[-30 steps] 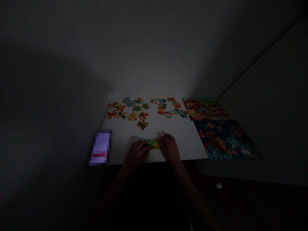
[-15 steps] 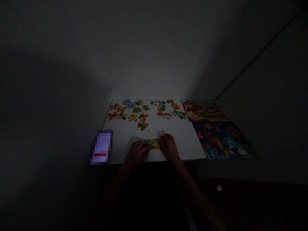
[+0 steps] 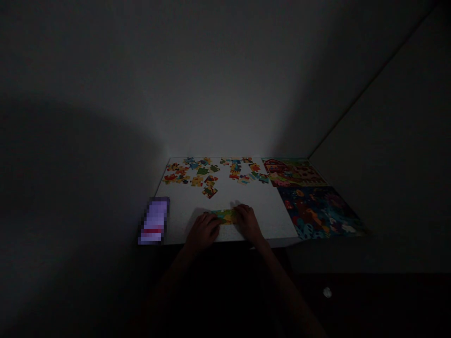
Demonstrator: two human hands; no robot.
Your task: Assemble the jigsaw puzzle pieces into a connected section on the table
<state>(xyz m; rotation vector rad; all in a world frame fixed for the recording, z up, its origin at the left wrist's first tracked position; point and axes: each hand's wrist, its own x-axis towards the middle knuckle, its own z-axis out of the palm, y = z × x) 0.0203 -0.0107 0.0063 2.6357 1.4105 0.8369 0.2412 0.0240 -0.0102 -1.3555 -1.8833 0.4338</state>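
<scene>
A strip of joined jigsaw pieces (image 3: 224,216) lies flat near the front edge of the white tabletop (image 3: 179,213). The left grip (image 3: 205,233) and right grip (image 3: 248,222) rest on its two ends, fingers curved over it (the light is dim, so I can't tell whether they pinch it or only press down). Loose jigsaw pieces (image 3: 197,174) lie scattered beyond it. A barn puzzle picture (image 3: 292,172) and an undersea puzzle picture (image 3: 317,211) sit together at the right, and a pixelated rectangular object (image 3: 154,221) sits just beside the left edge.
</scene>
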